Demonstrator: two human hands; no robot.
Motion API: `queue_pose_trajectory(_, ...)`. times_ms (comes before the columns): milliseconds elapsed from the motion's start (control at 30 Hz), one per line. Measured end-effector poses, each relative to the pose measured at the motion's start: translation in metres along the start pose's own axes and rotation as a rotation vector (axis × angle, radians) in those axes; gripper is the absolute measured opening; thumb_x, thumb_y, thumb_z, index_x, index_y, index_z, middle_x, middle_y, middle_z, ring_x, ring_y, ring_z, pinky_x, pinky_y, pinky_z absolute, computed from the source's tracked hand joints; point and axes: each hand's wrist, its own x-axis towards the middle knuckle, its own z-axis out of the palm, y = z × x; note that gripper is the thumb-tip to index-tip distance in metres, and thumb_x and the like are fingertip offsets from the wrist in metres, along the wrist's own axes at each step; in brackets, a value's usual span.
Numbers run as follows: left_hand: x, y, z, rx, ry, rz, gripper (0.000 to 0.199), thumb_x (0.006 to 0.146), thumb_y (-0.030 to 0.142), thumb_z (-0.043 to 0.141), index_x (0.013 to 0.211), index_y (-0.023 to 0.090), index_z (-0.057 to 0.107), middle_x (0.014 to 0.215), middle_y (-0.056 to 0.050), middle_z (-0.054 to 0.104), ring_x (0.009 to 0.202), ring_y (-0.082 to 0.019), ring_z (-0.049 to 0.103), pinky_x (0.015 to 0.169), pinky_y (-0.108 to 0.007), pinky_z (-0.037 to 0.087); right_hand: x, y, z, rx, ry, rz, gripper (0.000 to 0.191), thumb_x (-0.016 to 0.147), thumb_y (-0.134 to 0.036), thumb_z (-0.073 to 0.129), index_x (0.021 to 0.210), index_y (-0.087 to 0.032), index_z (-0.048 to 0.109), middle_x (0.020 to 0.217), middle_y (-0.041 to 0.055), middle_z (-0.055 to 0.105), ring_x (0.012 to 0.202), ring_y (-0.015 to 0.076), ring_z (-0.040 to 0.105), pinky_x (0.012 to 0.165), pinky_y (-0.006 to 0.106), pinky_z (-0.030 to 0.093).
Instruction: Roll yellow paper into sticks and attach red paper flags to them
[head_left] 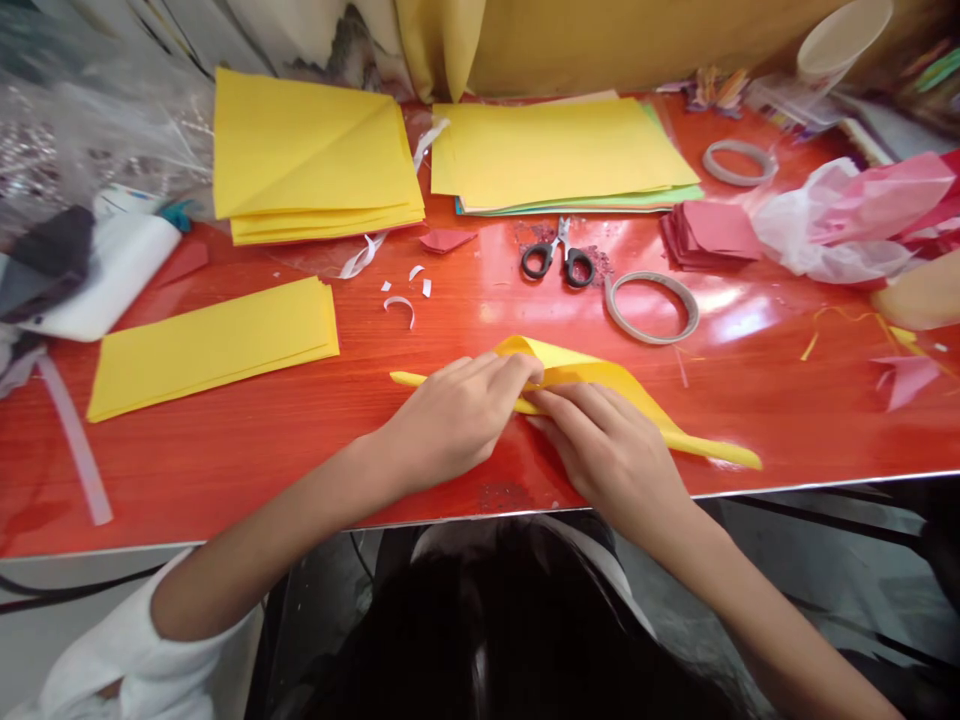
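Observation:
A yellow paper sheet (630,388), partly rolled along its near edge, lies aslant on the red table (300,465). My left hand (461,415) grips its middle-left part, thumb and fingers pressed together over the roll. Right beside it, my right hand (607,440) holds the same roll, fingers closed on its near side. A thin rolled end sticks out left of my left hand, and a longer one reaches right past my right hand. The fingertips are close together and partly hidden by the paper.
Scissors (559,255) and a tape roll (652,308) lie beyond the hands. Yellow paper stacks (315,160) (555,155) stand at the back, folded yellow strips (217,345) at the left. Red paper pieces (709,235), another tape roll (740,163) and pink-white tissue (847,220) are at the right.

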Motion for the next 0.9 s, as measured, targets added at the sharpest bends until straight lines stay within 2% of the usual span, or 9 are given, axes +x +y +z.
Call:
queue_pose_trajectory(100, 0.000, 0.002, -0.007, -0.197, -0.100, -0.098, 0.034, 0.086, 0.024, 0.048, 0.117, 0.019, 0.033, 0.107, -0.007, 0.060, 0.097, -0.019, 0.061, 0.080, -0.032, 0.050, -0.005, -0.001, -0.001, 0.003, 0.006, 0.024, 0.021, 0.088, -0.011, 0.043, 0.103, -0.010, 0.058, 0.089, 0.0111, 0.062, 0.082, 0.0209, 0.056, 0.073, 0.034, 0.047)
queue_pose_trajectory(200, 0.000, 0.001, -0.015, -0.327, -0.161, -0.161, 0.041, 0.090, 0.025, 0.042, 0.127, 0.021, 0.025, 0.117, -0.008, 0.060, 0.106, -0.018, 0.060, 0.086, -0.033, 0.049, -0.012, -0.005, -0.001, 0.063, 0.016, 0.078, 0.016, 0.087, -0.014, 0.049, 0.100, -0.012, 0.058, 0.091, 0.0098, 0.063, 0.083, 0.0204, 0.057, 0.074, 0.033, 0.048)
queue_pose_trajectory(333, 0.002, -0.003, -0.018, -0.342, -0.176, -0.180, 0.041, 0.093, 0.017, 0.030, 0.133, 0.020, 0.021, 0.122, -0.007, 0.060, 0.112, -0.017, 0.058, 0.090, -0.032, 0.048, -0.026, -0.016, 0.000, 0.184, 0.051, 0.086, 0.022, 0.085, -0.011, 0.052, 0.106, -0.013, 0.055, 0.098, 0.0096, 0.063, 0.091, 0.0187, 0.057, 0.082, 0.032, 0.047)
queue_pose_trajectory(467, 0.005, -0.006, -0.014, -0.327, -0.164, -0.153, 0.043, 0.091, 0.013, 0.031, 0.133, 0.016, 0.023, 0.121, -0.008, 0.061, 0.114, -0.014, 0.056, 0.091, -0.027, 0.047, -0.039, -0.027, 0.002, 0.126, 0.107, 0.091, 0.039, 0.082, -0.008, 0.056, 0.121, -0.011, 0.050, 0.097, 0.0103, 0.061, 0.089, 0.0185, 0.055, 0.082, 0.033, 0.047)
queue_pose_trajectory(533, 0.005, -0.006, -0.013, -0.286, -0.161, -0.144, 0.044, 0.090, 0.011, 0.031, 0.133, 0.015, 0.024, 0.119, -0.007, 0.062, 0.110, -0.014, 0.059, 0.090, -0.026, 0.048, -0.043, -0.030, 0.003, 0.045, 0.101, 0.124, 0.042, 0.082, -0.009, 0.057, 0.123, -0.010, 0.050, 0.097, 0.0111, 0.060, 0.088, 0.0194, 0.054, 0.080, 0.034, 0.046)
queue_pose_trajectory(633, 0.006, -0.007, -0.014, -0.134, -0.167, -0.121, 0.048, 0.088, 0.012, 0.034, 0.135, 0.017, 0.023, 0.117, -0.006, 0.063, 0.102, -0.017, 0.063, 0.083, -0.029, 0.051, -0.044, -0.031, 0.004, -0.024, 0.077, 0.145, 0.035, 0.082, -0.006, 0.053, 0.117, -0.011, 0.055, 0.098, 0.0108, 0.062, 0.087, 0.0213, 0.053, 0.078, 0.036, 0.045)
queue_pose_trajectory(767, 0.006, -0.011, -0.018, 0.110, -0.144, -0.141, 0.050, 0.089, 0.016, 0.034, 0.138, 0.016, 0.022, 0.112, -0.007, 0.065, 0.101, -0.019, 0.063, 0.079, -0.030, 0.051, -0.032, -0.029, 0.005, 0.083, 0.045, 0.085, 0.031, 0.083, -0.001, 0.046, 0.110, -0.010, 0.056, 0.106, 0.0110, 0.062, 0.098, 0.0216, 0.052, 0.085, 0.036, 0.044)
queue_pose_trajectory(900, 0.006, -0.018, -0.022, 0.243, -0.108, -0.191, 0.049, 0.089, 0.016, 0.033, 0.137, 0.015, 0.023, 0.109, -0.007, 0.066, 0.099, -0.019, 0.063, 0.074, -0.027, 0.051, -0.016, -0.031, 0.007, 0.130, 0.033, 0.084, 0.028, 0.088, -0.013, 0.047, 0.116, -0.010, 0.054, 0.093, 0.0098, 0.062, 0.087, 0.0191, 0.053, 0.078, 0.034, 0.046)
